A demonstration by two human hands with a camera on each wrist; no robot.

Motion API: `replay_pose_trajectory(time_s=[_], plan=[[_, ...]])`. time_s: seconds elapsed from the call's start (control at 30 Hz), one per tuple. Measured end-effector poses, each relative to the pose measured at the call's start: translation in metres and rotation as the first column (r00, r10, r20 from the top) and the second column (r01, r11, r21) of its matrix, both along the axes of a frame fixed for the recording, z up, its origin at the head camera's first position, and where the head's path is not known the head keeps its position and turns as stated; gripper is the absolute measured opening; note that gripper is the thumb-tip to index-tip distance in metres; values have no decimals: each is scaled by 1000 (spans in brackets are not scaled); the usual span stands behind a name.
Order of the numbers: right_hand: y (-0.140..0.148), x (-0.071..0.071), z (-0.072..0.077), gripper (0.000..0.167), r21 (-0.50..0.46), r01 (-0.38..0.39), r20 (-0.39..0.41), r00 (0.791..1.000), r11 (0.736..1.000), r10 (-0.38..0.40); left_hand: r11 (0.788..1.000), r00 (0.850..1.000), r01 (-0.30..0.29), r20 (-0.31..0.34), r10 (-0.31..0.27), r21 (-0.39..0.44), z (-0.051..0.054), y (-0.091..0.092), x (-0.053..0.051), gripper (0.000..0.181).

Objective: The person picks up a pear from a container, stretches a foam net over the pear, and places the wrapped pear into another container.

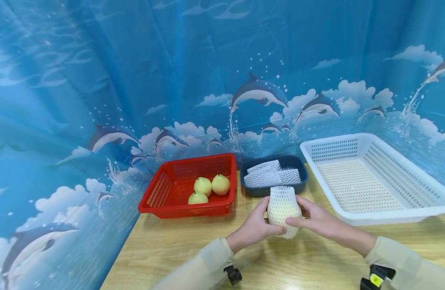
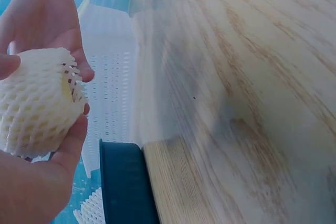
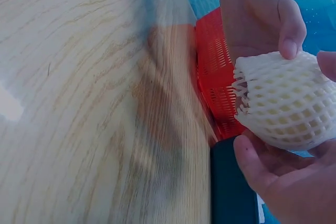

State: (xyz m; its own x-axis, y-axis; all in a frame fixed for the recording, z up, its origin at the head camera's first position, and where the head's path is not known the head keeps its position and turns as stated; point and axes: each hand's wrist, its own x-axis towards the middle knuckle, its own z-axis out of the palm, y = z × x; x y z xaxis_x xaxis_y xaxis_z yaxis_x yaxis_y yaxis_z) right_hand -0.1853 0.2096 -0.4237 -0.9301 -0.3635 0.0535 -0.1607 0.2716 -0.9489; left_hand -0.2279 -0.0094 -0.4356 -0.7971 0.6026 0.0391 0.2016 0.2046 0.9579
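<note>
grip: left hand [image 1: 254,227], right hand [image 1: 316,217] clasp pear [image 1: 285,212]
sleeve [image 1: 282,194]: probably fully on
red basket [image 1: 193,210], far-left tabletop [image 1: 179,243] corner: three pears [image 1: 202,187] unsleeved

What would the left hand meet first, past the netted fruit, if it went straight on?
Probably the dark tray ahead of the left hand; depth is unclear, so it might pass above.

Three bare pears [image 1: 221,185], three containers [image 1: 193,211]
</note>
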Motion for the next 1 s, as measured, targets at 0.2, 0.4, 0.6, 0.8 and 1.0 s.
replay_pose_trajectory(time_s=[0.2, 0.4, 0.6, 0.8, 1.0], plan=[[-3, 3, 1, 82, 31, 41, -33, 999, 999, -40, 999, 999, 45, -15, -45, 24, -1, -2, 0, 82], [-7, 6, 3, 83, 87, 121, -51, 992, 989, -117, 999, 999, 39, 24, -40, 14, 2, 1, 1, 84], [-8, 5, 2, 79, 111, 166, -101, 983, 980, -155, 999, 995, -11, -97, 7, -47, 3, 9, 6, 90], [-12, 4, 4, 82, 151, 214, -136, 972, 965, -194, 986, 967, -123, -236, 95, -110, 0, 17, 7, 88], [-9, 4, 3, 82, 121, 169, -137, 979, 978, -152, 982, 971, -168, -188, 150, -85, -2, 16, 7, 82]])
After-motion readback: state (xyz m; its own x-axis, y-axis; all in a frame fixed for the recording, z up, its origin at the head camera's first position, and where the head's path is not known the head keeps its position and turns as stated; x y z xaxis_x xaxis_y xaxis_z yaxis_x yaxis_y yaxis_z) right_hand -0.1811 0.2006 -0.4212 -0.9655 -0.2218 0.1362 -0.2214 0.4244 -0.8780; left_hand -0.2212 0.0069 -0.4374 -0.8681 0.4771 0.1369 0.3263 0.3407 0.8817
